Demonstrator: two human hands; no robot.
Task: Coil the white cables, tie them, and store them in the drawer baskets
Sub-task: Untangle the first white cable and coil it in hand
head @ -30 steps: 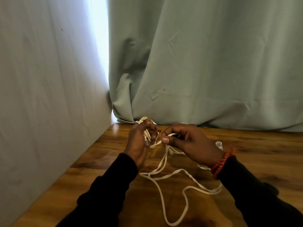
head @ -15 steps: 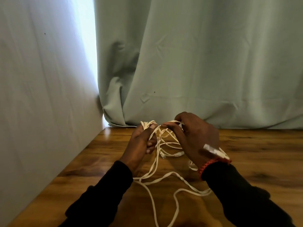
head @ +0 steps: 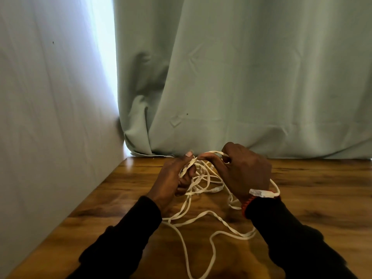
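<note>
A flat white cable (head: 203, 217) runs in loose loops over the wooden table (head: 322, 188) and up into both hands. My left hand (head: 173, 178) is closed around a bundle of its loops, thumb raised. My right hand (head: 243, 170) pinches a strand at the top and stretches it toward the left hand. A clear plug (head: 259, 193) on one cable end lies across my right wrist, beside a red bracelet. More loops hang between the two hands. No drawer or basket is in view.
A pale green curtain (head: 241, 87) hangs along the table's back edge. A light fabric-covered wall (head: 50, 117) closes off the left side. Bright light shows through the gap between them.
My right hand has turned over and risen, drawing a strand across to the left hand. The plug end now lies over my right wrist. Less cable lies loose on the table.
</note>
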